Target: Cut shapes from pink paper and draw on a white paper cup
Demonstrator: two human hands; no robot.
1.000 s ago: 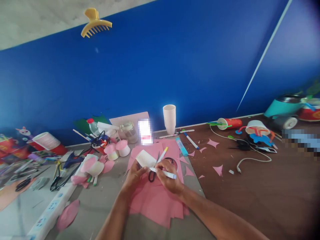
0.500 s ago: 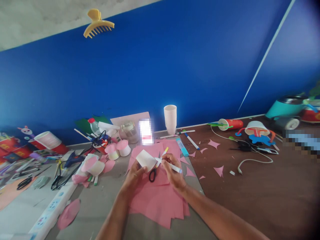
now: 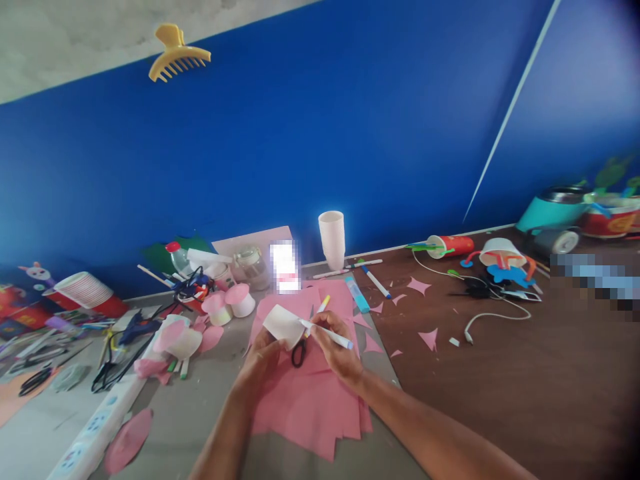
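1. Left hand (image 3: 265,350) grasps short white paper cup (image 3: 284,325), thumb on near side; cup sits tilted above the pink sheets, probably so its side faces the pen.
2. Right hand (image 3: 337,343) grasps slim white marker with pale blue end (image 3: 333,337) in a writing grip, tip at the cup's right edge; contact can't be told. Low grip likely gives control.
3. Overlapping pink paper sheets (image 3: 310,407) lie below both hands, maybe as a work mat.
4. Black-handled scissors (image 3: 299,355) lie on the sheets between the hands, presumably for easy reach; so does the yellow-capped white marker (image 3: 325,303), partly hidden.
5. Tall stack of white paper cups (image 3: 332,240) stands by the blue wall (image 3: 350,133), nested, likely to save room.
6. Counts, held: one cup, one marker.
7. Counts, near: one scissors, one yellow-capped marker, one flat light-blue box (image 3: 357,294), one blue-capped white marker (image 3: 376,281). Sheets overlap; number can't be told.
8. Counts, left: two upright white cups with pink paper tops (image 3: 241,300) side by side; more pink-and-white pieces (image 3: 177,337) heap nearby, uncountable.
9. Counts, right: roughly seven pointed pink paper scraps (image 3: 419,287); one red paper cup (image 3: 459,245) on its side.
10. Stack: one; cups inside can't be counted.
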